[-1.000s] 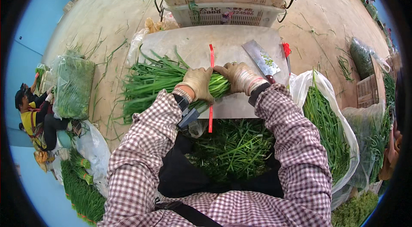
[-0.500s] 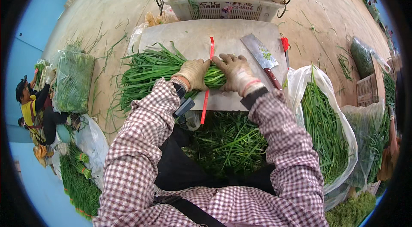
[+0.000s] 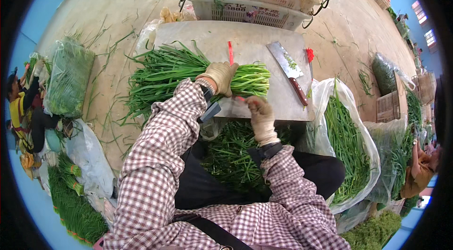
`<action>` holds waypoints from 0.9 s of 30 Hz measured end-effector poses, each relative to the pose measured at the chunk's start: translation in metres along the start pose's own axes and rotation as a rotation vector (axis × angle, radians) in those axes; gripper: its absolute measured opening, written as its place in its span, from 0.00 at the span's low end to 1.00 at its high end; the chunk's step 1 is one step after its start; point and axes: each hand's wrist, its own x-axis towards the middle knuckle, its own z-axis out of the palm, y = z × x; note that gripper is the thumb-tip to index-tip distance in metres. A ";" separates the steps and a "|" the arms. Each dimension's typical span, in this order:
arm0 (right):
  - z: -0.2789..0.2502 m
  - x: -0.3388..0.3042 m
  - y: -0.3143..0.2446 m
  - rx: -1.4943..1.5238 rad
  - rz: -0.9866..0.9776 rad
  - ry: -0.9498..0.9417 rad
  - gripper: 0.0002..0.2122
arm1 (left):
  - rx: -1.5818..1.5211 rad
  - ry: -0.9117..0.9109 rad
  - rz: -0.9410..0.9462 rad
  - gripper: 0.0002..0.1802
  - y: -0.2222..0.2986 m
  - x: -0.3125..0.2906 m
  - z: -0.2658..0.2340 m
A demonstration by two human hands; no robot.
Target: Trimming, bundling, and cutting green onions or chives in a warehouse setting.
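Note:
A bunch of garlic chives (image 3: 163, 73) lies across the pale board (image 3: 188, 33), leaves to the left and cut stems to the right. My gloved left hand (image 3: 219, 77) is closed over the bunch near its stem part, pressing it onto the board. Beneath the bunch runs a red tie strip (image 3: 230, 51); its far end sticks out beyond the stems. At the board's near edge, my gloved right hand (image 3: 260, 110) is closed, pinching the strip's near end, which shows by the fingertips. A cleaver (image 3: 288, 63) with a wooden handle rests on the board's right side.
Stacked plastic crates (image 3: 255, 7) stand behind the board. On the right is a white bag of chives (image 3: 347, 141); loose greens (image 3: 236, 155) lie below the board. A wrapped green bundle (image 3: 71, 77) and a co-worker in a yellow vest (image 3: 21, 113) are at left.
My right hand has left the stem end of the bunch and come down toward me, taking the strip's near end. My left hand stays on the bunch. The view has shifted slightly.

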 end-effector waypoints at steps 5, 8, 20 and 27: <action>0.010 0.047 -0.047 -0.790 -0.288 -0.210 0.08 | 0.070 0.021 -0.044 0.50 0.004 -0.013 0.008; 0.016 0.083 -0.075 -1.035 -0.230 -0.396 0.11 | 0.070 0.030 -0.008 0.41 0.020 -0.010 0.012; 0.056 0.226 -0.014 -0.768 0.382 -0.815 0.24 | -0.018 0.081 -0.065 0.37 0.016 -0.020 0.029; 0.029 0.211 -0.038 -0.384 0.549 -0.797 0.13 | -0.048 0.174 -0.048 0.41 0.013 -0.026 0.031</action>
